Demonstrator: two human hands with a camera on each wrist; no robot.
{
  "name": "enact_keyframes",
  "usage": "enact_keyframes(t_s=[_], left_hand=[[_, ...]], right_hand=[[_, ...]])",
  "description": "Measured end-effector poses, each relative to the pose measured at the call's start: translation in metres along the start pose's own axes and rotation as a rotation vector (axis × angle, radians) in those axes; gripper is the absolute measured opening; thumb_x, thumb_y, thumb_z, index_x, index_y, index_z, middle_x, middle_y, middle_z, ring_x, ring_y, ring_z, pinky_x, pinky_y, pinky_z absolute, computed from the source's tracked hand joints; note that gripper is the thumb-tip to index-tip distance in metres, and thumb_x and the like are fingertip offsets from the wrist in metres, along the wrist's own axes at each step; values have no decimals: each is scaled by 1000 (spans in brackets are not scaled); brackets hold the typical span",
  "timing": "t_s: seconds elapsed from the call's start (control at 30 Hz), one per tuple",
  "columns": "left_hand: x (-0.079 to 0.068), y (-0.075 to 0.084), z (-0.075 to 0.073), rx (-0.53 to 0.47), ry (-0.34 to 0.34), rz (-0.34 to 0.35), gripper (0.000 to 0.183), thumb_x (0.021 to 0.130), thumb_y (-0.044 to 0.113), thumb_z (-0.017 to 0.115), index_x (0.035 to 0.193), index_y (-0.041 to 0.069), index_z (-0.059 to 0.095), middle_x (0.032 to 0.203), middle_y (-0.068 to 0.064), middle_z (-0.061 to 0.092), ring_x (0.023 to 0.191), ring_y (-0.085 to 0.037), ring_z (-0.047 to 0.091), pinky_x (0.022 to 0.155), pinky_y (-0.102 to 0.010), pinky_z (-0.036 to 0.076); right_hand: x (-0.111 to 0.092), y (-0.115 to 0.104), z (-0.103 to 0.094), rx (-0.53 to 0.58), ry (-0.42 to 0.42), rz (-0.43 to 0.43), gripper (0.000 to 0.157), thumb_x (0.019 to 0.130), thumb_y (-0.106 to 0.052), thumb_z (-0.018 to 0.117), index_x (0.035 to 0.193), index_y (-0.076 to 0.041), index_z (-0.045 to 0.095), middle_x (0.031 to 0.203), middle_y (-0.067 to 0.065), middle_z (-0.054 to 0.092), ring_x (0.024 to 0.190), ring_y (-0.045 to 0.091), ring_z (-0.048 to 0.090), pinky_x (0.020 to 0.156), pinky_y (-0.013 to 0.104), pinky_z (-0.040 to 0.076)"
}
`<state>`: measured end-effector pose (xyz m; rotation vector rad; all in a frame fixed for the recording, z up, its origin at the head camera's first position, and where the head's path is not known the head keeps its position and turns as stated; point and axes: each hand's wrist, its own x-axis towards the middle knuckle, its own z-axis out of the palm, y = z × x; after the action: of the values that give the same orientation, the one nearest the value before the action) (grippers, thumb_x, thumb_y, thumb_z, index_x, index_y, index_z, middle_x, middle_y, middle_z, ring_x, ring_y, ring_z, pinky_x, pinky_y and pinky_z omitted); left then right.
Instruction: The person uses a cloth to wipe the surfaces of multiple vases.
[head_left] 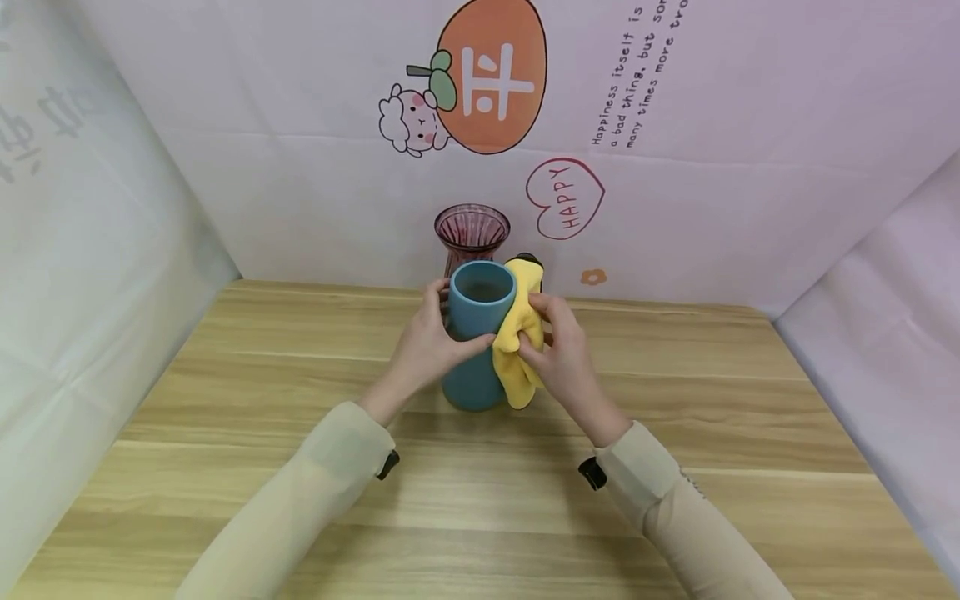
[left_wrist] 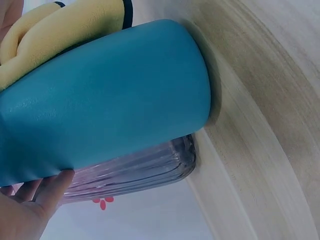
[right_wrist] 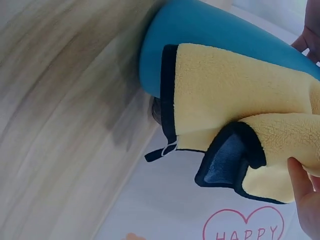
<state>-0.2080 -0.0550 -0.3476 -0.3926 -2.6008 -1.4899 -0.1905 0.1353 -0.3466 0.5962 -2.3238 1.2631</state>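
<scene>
A tall blue vase (head_left: pixel 472 375) stands upright on the wooden table, its round mouth facing up. My left hand (head_left: pixel 429 340) grips its upper left side, with the thumb across the front and the fingers behind. In the left wrist view, fingertips (left_wrist: pixel 57 187) press on the vase's wall. My right hand (head_left: pixel 562 350) pinches a yellow cloth (head_left: pixel 517 367) against the vase's right side. Dark edging and a small hanging loop show on the cloth (right_wrist: pixel 225 85) in the right wrist view, where it drapes down along the vase.
Right behind the blue vase stands a pinkish ribbed glass vase (head_left: pixel 471 227), its lower part mostly hidden in the head view. A white printed backdrop (head_left: pixel 337 208) rises at the table's back edge. The wooden table (head_left: pixel 480 517) spreads out to both sides and in front.
</scene>
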Motion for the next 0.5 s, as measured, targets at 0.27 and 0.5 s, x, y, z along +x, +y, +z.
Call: enact_keyframes(t_s=[0.27, 0.5], left_hand=[[-1, 2, 1, 5, -4, -6, 94, 76, 37, 79, 145, 9, 22, 139, -17, 46, 126, -34, 51, 102, -49, 46], [-2, 3, 0, 4, -15, -6, 95, 75, 37, 79, 145, 9, 21, 142, -17, 43, 129, -34, 49, 104, -50, 44]], right_hand=[[-9, 11, 5, -134, 27, -22, 31, 81, 10, 64, 110, 7, 54, 109, 22, 61, 89, 29, 60, 60, 29, 51], [-17, 31, 9, -280, -222, 171, 34, 82, 6, 66, 113, 4, 52, 112, 23, 61, 93, 30, 59, 79, 43, 53]])
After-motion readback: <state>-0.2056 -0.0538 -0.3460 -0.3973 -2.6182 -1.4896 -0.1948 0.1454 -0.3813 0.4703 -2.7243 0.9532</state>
